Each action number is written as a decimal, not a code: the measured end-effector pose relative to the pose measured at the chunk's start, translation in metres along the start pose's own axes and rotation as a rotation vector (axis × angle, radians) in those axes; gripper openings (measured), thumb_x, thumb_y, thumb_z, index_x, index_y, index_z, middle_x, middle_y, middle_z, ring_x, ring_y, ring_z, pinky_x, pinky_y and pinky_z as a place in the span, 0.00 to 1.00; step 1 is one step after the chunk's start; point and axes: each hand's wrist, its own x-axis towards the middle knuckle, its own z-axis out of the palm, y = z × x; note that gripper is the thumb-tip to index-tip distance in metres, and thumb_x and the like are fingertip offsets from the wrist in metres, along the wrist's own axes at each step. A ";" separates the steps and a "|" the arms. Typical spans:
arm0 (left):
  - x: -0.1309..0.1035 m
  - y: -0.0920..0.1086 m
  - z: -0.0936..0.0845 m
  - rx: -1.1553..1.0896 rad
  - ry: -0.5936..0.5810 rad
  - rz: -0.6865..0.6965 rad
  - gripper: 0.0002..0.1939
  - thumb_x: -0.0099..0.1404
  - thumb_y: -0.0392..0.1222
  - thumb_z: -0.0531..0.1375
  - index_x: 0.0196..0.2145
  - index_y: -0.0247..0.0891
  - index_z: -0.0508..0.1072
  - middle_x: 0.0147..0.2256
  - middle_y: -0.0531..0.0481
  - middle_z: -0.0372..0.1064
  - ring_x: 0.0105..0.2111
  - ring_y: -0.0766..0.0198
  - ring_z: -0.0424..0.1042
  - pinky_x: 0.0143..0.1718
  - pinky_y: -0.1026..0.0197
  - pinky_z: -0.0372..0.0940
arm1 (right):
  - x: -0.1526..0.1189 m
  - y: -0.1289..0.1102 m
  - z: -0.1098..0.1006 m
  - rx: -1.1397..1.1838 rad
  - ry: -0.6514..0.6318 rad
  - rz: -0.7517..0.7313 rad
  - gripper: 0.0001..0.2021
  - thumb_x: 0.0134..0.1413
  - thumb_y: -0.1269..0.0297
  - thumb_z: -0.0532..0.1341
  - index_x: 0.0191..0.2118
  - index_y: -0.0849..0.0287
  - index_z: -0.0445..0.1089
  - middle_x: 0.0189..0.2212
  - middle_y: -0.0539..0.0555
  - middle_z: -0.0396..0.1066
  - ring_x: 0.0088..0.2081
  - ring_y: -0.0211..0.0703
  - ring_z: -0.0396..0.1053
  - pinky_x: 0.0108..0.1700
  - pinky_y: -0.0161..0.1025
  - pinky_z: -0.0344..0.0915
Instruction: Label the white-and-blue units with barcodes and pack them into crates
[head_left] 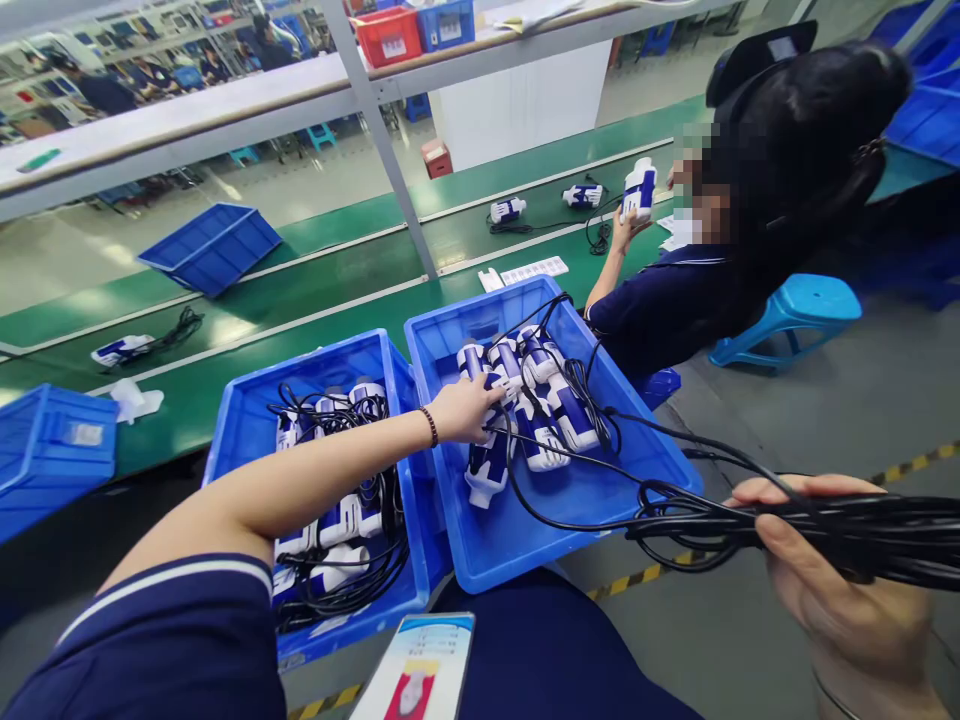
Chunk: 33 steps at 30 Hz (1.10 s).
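Observation:
My right hand [832, 570] is closed around a thick bundle of black cables [892, 530] at the right, beyond the bin's edge. Strands run from it back into the right-hand blue bin [517, 565]. Inside that bin, white-and-blue cylindrical devices [544, 435] lie close together with black cords among them. My left hand [465, 408] reaches over the bin's left side, its fingers bent onto one white-and-blue device [491, 470]; other devices and the hand itself partly hide the grip. Left of it, a second blue bin [225, 430] holds more such devices and tangled cords.
A green conveyor line [300, 300] crosses behind the bins, carrying several devices and a tilted blue bin [210, 245]. At the right, a co-worker [697, 290] holds up another device [639, 190]. A blue stool [810, 300] stands behind them. Another blue bin [60, 440] is far left.

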 end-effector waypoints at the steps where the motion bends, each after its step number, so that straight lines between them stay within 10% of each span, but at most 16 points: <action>1: 0.001 0.000 0.002 -0.003 0.056 -0.007 0.44 0.52 0.45 0.70 0.64 0.45 0.62 0.60 0.32 0.57 0.51 0.36 0.69 0.44 0.45 0.70 | 0.001 0.000 0.000 0.025 0.044 0.031 0.19 0.30 0.63 0.74 0.33 0.40 0.73 0.28 0.50 0.70 0.32 0.58 0.72 0.50 0.70 0.68; 10: 0.032 -0.014 0.005 -0.221 0.325 -0.116 0.46 0.53 0.44 0.70 0.67 0.40 0.59 0.67 0.30 0.48 0.59 0.34 0.64 0.57 0.42 0.65 | 0.014 0.010 0.012 0.093 0.101 0.130 0.16 0.26 0.64 0.75 0.28 0.46 0.74 0.31 0.52 0.70 0.34 0.55 0.70 0.55 0.70 0.62; 19: 0.006 -0.006 0.041 -0.551 0.163 0.432 0.44 0.47 0.39 0.71 0.63 0.43 0.66 0.66 0.40 0.55 0.64 0.44 0.60 0.65 0.49 0.57 | 0.010 -0.006 0.008 0.163 0.220 0.141 0.11 0.27 0.63 0.68 0.26 0.46 0.72 0.27 0.51 0.58 0.29 0.49 0.62 0.28 0.53 0.64; 25: 0.008 0.004 0.066 -0.685 0.062 0.458 0.45 0.51 0.39 0.70 0.66 0.42 0.61 0.68 0.38 0.51 0.67 0.46 0.54 0.68 0.46 0.52 | 0.029 -0.034 0.029 0.219 0.294 0.032 0.16 0.24 0.67 0.66 0.29 0.49 0.70 0.25 0.47 0.59 0.26 0.43 0.62 0.26 0.45 0.65; 33: -0.011 0.028 0.053 -0.553 -0.119 0.605 0.32 0.57 0.29 0.63 0.60 0.39 0.70 0.73 0.38 0.35 0.71 0.43 0.43 0.69 0.46 0.50 | 0.044 -0.092 0.056 0.304 0.169 -0.132 0.17 0.24 0.67 0.64 0.31 0.54 0.71 0.27 0.46 0.59 0.27 0.38 0.64 0.26 0.39 0.65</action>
